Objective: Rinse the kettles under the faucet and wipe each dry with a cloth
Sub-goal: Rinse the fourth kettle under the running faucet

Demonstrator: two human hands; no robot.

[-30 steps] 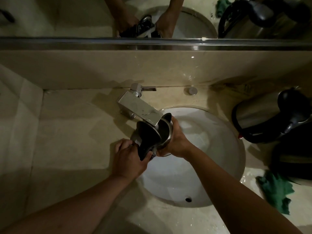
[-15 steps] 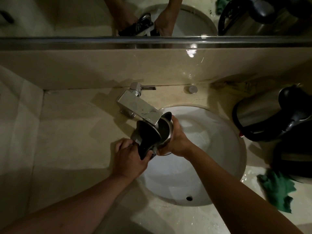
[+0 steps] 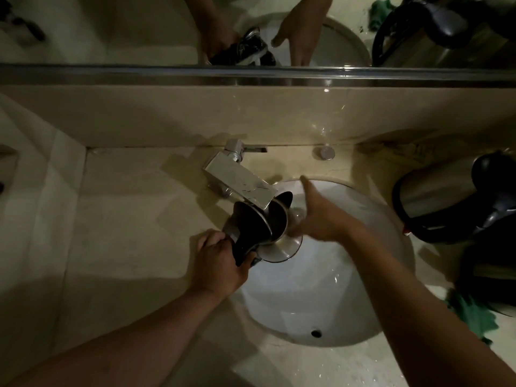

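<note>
Under the faucet [image 3: 240,181], kettle [image 3: 259,224] apparently tilts mouth-up.

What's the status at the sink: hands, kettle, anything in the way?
Left hand grips kettle handle, kettle tilted under faucet. Right hand open, beside kettle. Nothing blocking; spare kettle and green cloth at right.

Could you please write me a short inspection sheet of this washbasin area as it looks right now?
Surface: beige counter, wet near the white sink.
Job's things: small kettle tilted under the faucet; second kettle lying on the counter at right; green cloth below it.
Clutter: round button behind the sink.
Hands: left hand grips the small kettle's handle; right hand open beside it, fingers extended.
Cables: nothing seen.
Surroundings: mirror above the backsplash.
</note>
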